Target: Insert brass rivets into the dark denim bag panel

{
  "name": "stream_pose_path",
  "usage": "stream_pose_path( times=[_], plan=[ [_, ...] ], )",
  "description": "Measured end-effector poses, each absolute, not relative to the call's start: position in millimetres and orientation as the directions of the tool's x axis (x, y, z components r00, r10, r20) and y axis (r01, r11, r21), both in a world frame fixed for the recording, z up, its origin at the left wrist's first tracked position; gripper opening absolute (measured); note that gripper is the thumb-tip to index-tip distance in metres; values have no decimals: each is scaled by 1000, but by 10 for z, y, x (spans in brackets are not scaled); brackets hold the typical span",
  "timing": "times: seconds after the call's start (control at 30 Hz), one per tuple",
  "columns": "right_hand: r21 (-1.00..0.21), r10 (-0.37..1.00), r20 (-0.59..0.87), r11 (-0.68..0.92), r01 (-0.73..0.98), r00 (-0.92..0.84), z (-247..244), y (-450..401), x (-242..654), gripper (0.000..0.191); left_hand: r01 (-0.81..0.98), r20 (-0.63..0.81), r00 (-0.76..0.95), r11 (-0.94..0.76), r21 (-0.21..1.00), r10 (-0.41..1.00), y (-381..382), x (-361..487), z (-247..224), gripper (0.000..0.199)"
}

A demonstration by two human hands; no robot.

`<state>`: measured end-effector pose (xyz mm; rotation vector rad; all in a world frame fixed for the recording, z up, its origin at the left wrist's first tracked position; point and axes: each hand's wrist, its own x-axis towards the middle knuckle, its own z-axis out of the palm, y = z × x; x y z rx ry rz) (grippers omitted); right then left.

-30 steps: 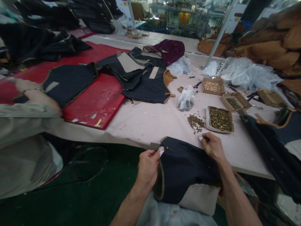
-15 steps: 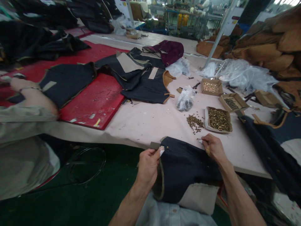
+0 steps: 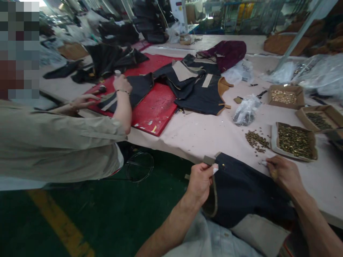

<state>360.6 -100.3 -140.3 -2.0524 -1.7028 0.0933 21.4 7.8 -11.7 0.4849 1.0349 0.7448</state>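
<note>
A dark navy fabric piece (image 3: 249, 189) with olive edging and a beige patch lies across my lap and the table edge. My left hand (image 3: 199, 182), white tape on its thumb, is closed on the piece's upper left edge, where a short olive strap (image 3: 209, 160) sticks out. Just right of that grip, a small brass rivet (image 3: 223, 165) sits in the fabric. My right hand (image 3: 286, 174) is pinched at the piece's far edge, beside the loose brass rivets (image 3: 256, 141); a white-wrapped fingertip shows, and anything in the pinch is hidden.
An open box of brass rivets (image 3: 294, 141) stands beyond my right hand, with another box (image 3: 286, 96) of coppery parts behind. A plastic bag (image 3: 246, 110) lies nearby. At left, a co-worker's hands (image 3: 122, 85) are over dark fabric on a red board (image 3: 160, 107).
My view has turned left, so the table things sit further right and more of the co-worker shows. Both my hands keep nearly the same place on the fabric piece.
</note>
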Motion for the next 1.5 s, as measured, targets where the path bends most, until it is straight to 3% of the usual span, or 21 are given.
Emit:
stream_pose_path(
  times=[0.13,0.23,0.3,0.43,0.53,0.9,1.33,1.5],
  plan=[
    [-279,961,194,-138,950,197,-1401,-948,3578,10,-318,-598,330,682,658,731,60,212,-124,47],
    [-283,963,192,-128,951,187,-1247,-926,3455,7,-312,-596,329,680,663,732,34,226,-125,47],
    [-368,956,223,-97,925,189,-1023,-923,3249,7,-305,-592,323,673,674,739,15,242,-130,48],
    [-654,956,270,93,750,117,-429,-885,2565,11,-281,-575,313,652,704,756,-5,281,-135,47],
    [-724,944,319,188,664,82,-146,-787,2108,14,-255,-568,314,643,722,761,4,303,-124,47],
    [-621,905,425,301,724,-12,-199,-653,1864,19,-185,-532,277,588,787,800,1,280,-179,49],
    [-769,909,365,172,616,202,-150,-694,1784,11,-86,-433,306,477,875,848,-15,297,-160,44],
    [-851,920,238,43,523,312,-103,-730,1801,11,-58,-437,315,476,877,843,-32,306,-181,44]
  ],
)
